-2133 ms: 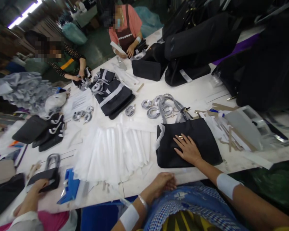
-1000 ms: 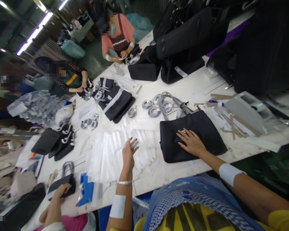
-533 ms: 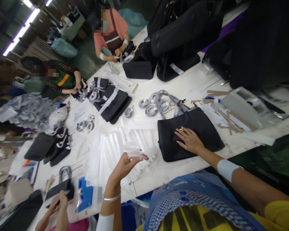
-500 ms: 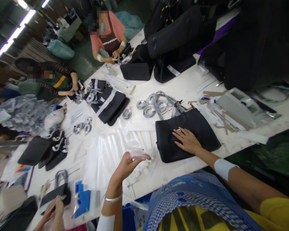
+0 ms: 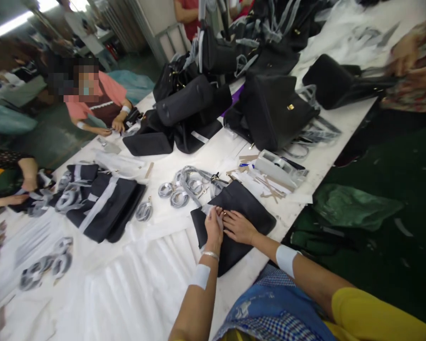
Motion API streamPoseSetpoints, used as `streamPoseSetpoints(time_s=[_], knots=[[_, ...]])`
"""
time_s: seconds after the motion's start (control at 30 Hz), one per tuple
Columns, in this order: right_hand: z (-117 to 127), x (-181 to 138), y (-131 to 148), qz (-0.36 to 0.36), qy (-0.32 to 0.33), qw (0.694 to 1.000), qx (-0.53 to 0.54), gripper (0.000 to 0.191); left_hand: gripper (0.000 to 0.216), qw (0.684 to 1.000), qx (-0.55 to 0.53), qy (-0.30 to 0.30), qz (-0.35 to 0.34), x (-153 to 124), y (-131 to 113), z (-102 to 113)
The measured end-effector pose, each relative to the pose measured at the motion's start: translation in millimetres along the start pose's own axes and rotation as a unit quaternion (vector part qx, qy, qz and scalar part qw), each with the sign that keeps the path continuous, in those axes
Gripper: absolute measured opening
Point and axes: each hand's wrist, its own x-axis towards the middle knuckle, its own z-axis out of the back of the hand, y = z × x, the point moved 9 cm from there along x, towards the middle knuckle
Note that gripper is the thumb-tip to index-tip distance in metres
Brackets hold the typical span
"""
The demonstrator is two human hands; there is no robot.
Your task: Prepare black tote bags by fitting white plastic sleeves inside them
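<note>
A flat black bag [image 5: 248,208] lies on the white table [image 5: 319,163] in front of me. My right hand [image 5: 238,227] rests flat on it with fingers spread. My left hand [image 5: 213,226] sits beside it on the bag, its fingers pinched on a small clear plastic piece [image 5: 208,209] at the bag's upper left edge. Both wrists wear white bands. A spread of white plastic sleeves [image 5: 138,279] lies to the left of the bag.
Coiled grey straps [image 5: 184,187] lie beyond the bag. Folded black bags with grey stripes [image 5: 104,206] are at the left, piled black bags [image 5: 270,106] at the back. A grey tape dispenser [image 5: 279,166] and card strips sit right. Other people work across the table.
My left hand picked a clear plastic piece from the white sleeves and carried it right onto the black bag. My right hand stayed on the bag. The view swung right.
</note>
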Motion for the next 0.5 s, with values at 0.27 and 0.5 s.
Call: streamPoseSetpoints(time_s=[0.27, 0.5], knots=[[55.5, -15.8, -27.9, -0.066, -0.165, 0.973, 0.145, 0.028, 0.046, 0.998, 0.063, -0.012, -0.015, 9.0, 28.2, 9.2], [98.0, -71.2, -160.3, -0.472, -0.263, 0.787, 0.298, 0.054, 0.035, 0.981, 0.171, 0.043, -0.083, 4.3, 25.2, -8.6]])
